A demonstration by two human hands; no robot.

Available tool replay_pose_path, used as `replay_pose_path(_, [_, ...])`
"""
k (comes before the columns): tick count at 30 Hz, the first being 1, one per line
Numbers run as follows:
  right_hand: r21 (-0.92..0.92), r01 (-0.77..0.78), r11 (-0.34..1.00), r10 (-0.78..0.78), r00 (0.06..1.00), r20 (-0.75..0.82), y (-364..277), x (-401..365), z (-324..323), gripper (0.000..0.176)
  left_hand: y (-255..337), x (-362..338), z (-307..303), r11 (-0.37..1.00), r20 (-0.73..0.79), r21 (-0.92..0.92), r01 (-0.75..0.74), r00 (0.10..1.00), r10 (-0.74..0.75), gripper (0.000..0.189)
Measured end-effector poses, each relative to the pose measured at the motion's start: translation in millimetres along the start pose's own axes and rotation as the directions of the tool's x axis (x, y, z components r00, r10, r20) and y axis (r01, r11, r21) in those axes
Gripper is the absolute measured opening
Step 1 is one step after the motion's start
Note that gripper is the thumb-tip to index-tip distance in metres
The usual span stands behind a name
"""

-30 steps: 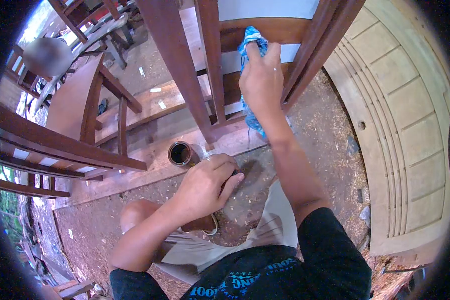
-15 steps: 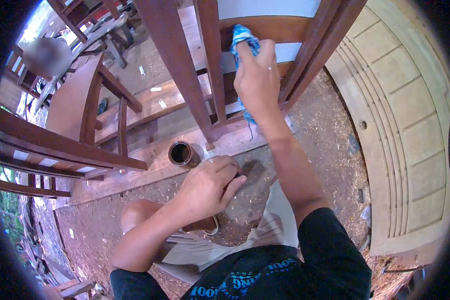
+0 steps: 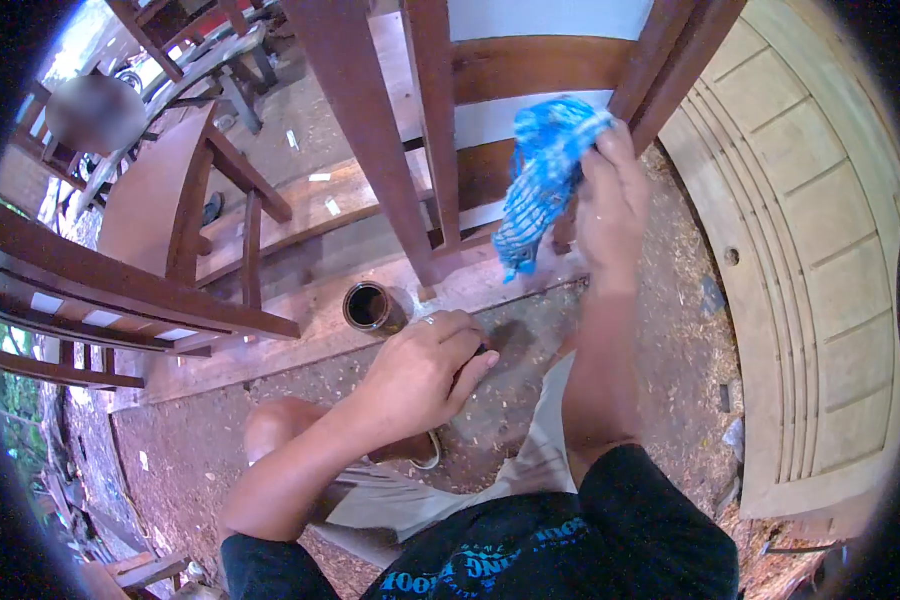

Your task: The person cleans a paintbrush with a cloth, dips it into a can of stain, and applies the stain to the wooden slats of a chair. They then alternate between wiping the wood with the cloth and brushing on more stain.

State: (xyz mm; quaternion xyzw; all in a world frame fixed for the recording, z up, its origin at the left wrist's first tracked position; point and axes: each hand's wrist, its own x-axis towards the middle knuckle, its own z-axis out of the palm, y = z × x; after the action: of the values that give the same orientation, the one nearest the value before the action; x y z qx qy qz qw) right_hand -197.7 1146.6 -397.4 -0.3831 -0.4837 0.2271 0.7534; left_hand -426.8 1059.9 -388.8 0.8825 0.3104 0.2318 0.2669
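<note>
My right hand (image 3: pixel 612 205) grips a crumpled blue-and-white cloth (image 3: pixel 555 170), which hangs from the fingers in front of a brown wooden chair back (image 3: pixel 545 68) with pale panels between its slats. The hand is slightly blurred. Low over my lap, my left hand (image 3: pixel 422 372) is closed with the knuckles up. A small dark bit shows between its thumb and fingers, but I cannot tell what it is. Just beyond that hand, a jar of dark liquid (image 3: pixel 368 306) stands upright and uncovered on a wooden board (image 3: pixel 310 322).
Another brown chair (image 3: pixel 160 200) stands at the left, with more slatted brown furniture (image 3: pixel 100 300) nearer me. A large pale carved door panel (image 3: pixel 810 260) lies along the right. Wood shavings litter the ground. A person (image 3: pixel 95 115) is in the far left background.
My right hand has drawn back from the chair slats and moved right and down, bringing the cloth along, now hanging loosely. My left hand keeps its place.
</note>
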Motion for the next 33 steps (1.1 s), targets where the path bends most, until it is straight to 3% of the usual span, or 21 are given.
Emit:
replay_pose_path(1, [-0.159, 0.104, 0.982, -0.090, 0.992, 0.091, -3.1, 0.1, -10.2, 0.015, 1.7, 0.5, -3.3, 1.000, 0.040, 0.001, 0.024, 0.999, -0.024, 0.016])
replay_pose_path(5, [-0.227, 0.144, 0.963, -0.163, 0.984, -0.069, -3.4, 2.1, -11.8, 0.020, 1.1, -1.7, -2.6, 1.000, 0.060, 0.011, 0.018, 0.998, -0.019, 0.016])
replay_pose_path(8, [0.098, -0.061, 0.993, 0.082, 0.971, -0.226, 5.0, 12.3, -12.2, 0.023, 1.0, -2.7, -2.2, 1.000, 0.077, 0.012, 0.026, 0.997, -0.027, 0.016])
replay_pose_path(9, [0.145, -0.093, 0.985, 0.115, 0.982, -0.148, -3.3, 14.8, -5.0, 0.030, 0.7, -3.4, -1.7, 1.000, 0.074, 0.013, 0.020, 0.997, -0.021, 0.016])
replay_pose_path(11, [0.437, -0.270, 0.858, 0.292, 0.956, 0.018, -4.7, 19.2, -4.2, 0.031, 0.1, -4.6, -1.2, 1.000, 0.067, 0.013, 0.008, 0.998, -0.009, 0.017])
replay_pose_path(12, [0.554, -0.359, 0.751, 0.356, 0.927, 0.119, -5.6, 21.4, -3.4, 0.031, 0.4, -5.1, -1.7, 1.000, 0.065, 0.009, 0.010, 0.998, -0.011, 0.017])
replay_pose_path(13, [0.705, -0.345, 0.619, 0.356, 0.924, 0.140, -5.8, 20.8, 4.9, 0.031, 0.9, -5.4, -2.3, 1.000, 0.065, 0.006, 0.012, 0.998, -0.012, 0.017])
replay_pose_path(16, [0.811, -0.531, 0.244, 0.383, 0.821, 0.423, -9.2, 26.9, 4.6, 0.038, 0.7, -7.3, -1.9, 1.000, 0.043, -0.008, 0.013, 0.999, -0.013, 0.018])
replay_pose_path(17, [0.845, -0.342, 0.411, 0.349, 0.915, 0.201, -6.4, 19.0, 13.0, 0.047, 0.5, -8.0, -1.6, 1.000, 0.033, -0.013, 0.014, 0.999, -0.013, 0.018])
replay_pose_path(20, [0.771, -0.493, 0.403, 0.134, 0.865, 0.483, 22.7, 22.3, -11.5, 0.053, 1.3, -8.5, -2.7, 1.000, 0.038, -0.001, 0.031, 0.999, -0.031, 0.018])
replay_pose_path(21, [0.807, -0.389, 0.445, 0.171, 0.921, 0.350, 9.2, 17.2, -3.2, 0.052, 0.3, -8.4, -1.7, 1.000, 0.003, 0.009, 0.007, 1.000, -0.007, 0.017])
replay_pose_path(24, [0.803, -0.536, 0.260, 0.115, 0.843, 0.525, -21.3, 17.1, 6.5, 0.046, -2.7, -8.5, 1.3, 0.999, -0.055, 0.027, -0.033, 0.998, 0.035, 0.017])
replay_pose_path(25, [0.757, -0.511, 0.407, 0.246, 0.859, 0.448, -17.0, 17.9, 3.4, 0.039, -2.9, -8.6, 1.0, 0.999, -0.045, 0.027, -0.027, 0.999, 0.028, 0.017])
replay_pose_path(28, [0.746, -0.610, 0.265, -0.145, 0.740, 0.657, 40.4, 51.3, -5.9, 0.034, -1.7, -9.7, -1.3, 1.000, 0.005, -0.007, 0.015, 1.000, -0.015, 0.016])
replay_pose_path(29, [0.682, -0.466, 0.564, 0.058, 0.846, 0.531, 41.7, 52.2, -10.6, 0.027, -0.3, -10.0, -2.4, 0.999, 0.025, -0.025, 0.034, 0.999, -0.033, 0.016])
replay_pose_path(30, [0.443, -0.412, 0.797, 0.257, 0.893, 0.368, 30.7, 52.3, -7.8, 0.020, 1.2, -9.3, -3.9, 0.999, 0.027, -0.021, 0.032, 0.999, -0.032, 0.016])
replay_pose_path(31, [0.040, -0.250, 0.967, 0.246, 0.966, 0.085, 22.0, 47.0, 14.7, 0.020, 3.0, -8.6, -5.4, 0.999, 0.029, -0.018, 0.032, 0.999, -0.031, 0.015])
replay_pose_path(32, [-0.410, -0.153, 0.899, 0.093, 0.982, -0.162, 18.7, 43.0, 29.7, 0.021, 3.9, -8.2, -6.0, 0.999, 0.032, -0.015, 0.031, 0.999, -0.031, 0.015])
replay_pose_path(33, [-0.425, -0.037, 0.904, -0.039, 0.985, -0.169, 36.2, 47.9, 32.6, 0.027, 3.2, -8.3, -5.1, 1.000, 0.026, -0.015, 0.023, 0.999, -0.023, 0.015])
